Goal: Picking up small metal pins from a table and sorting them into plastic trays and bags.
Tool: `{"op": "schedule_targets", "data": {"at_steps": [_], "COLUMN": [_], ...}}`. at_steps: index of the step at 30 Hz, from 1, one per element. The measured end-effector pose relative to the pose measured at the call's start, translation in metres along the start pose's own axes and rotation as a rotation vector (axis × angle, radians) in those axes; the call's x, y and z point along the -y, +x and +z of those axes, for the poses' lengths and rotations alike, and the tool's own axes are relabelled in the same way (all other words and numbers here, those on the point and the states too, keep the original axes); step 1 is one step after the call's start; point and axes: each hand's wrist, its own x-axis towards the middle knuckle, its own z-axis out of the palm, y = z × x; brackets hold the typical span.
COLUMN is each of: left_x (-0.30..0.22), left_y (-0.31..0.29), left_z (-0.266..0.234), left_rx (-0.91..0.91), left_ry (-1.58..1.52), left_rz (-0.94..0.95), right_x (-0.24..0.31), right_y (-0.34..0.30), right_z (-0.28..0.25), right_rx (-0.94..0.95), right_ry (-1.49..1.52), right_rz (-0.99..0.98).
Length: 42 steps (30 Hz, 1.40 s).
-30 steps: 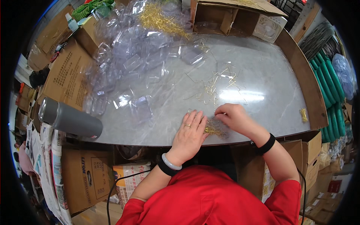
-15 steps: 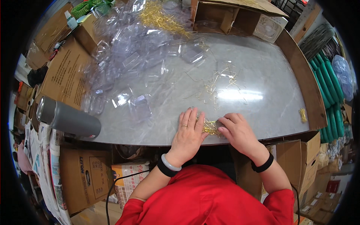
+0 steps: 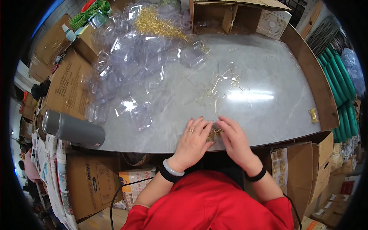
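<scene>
Near the front edge of the grey table [image 3: 276, 119], a small bunch of gold wire hooks [image 3: 215, 134] sits between my two hands. My left hand [image 3: 191, 140] lies along the bunch's left side with its fingers bent over it. From the right, the fingers of my right hand [image 3: 234, 138] press against the same bunch, so both hands are closed around it. My fingers hide part of the bunch. Just beyond them, loose gold hooks [image 3: 214, 86] are scattered on the tabletop.
Clear plastic boxes [image 3: 126, 61] are heaped at the far left, with a gold hook pile [image 3: 159, 23] on top. A grey bottle [image 3: 76, 128] lies at the left edge. A tied gold bundle [image 3: 313, 115] rests by the right cardboard wall. A small fan [image 3: 272, 23] stands behind.
My right hand has moved left, closer to my left hand. The bunch between them looks more gathered, and less of it shows.
</scene>
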Motion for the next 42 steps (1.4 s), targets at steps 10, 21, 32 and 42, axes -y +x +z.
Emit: {"op": "schedule_targets", "data": {"at_steps": [10,21,32,42], "left_x": [-0.005,-0.001,-0.001,-0.003], "left_y": [0.004,0.001,0.005,0.002], "left_z": [0.004,0.004,-0.002,0.003], "left_rx": [-0.013,-0.073,0.037,0.012], "left_ry": [0.059,-0.021,0.049,-0.001], "left_rz": [0.0,0.018,0.034,-0.007], "right_x": [0.011,-0.015,0.008,-0.006], "right_y": [0.0,-0.003,-0.014,-0.009], "right_z": [0.027,0.0,-0.041,0.003], "right_rx": [-0.078,0.087,0.1,-0.137], "right_ry": [0.234,-0.096,-0.243,-0.023], "right_rz": [0.12,-0.009,0.027,0.176]}}
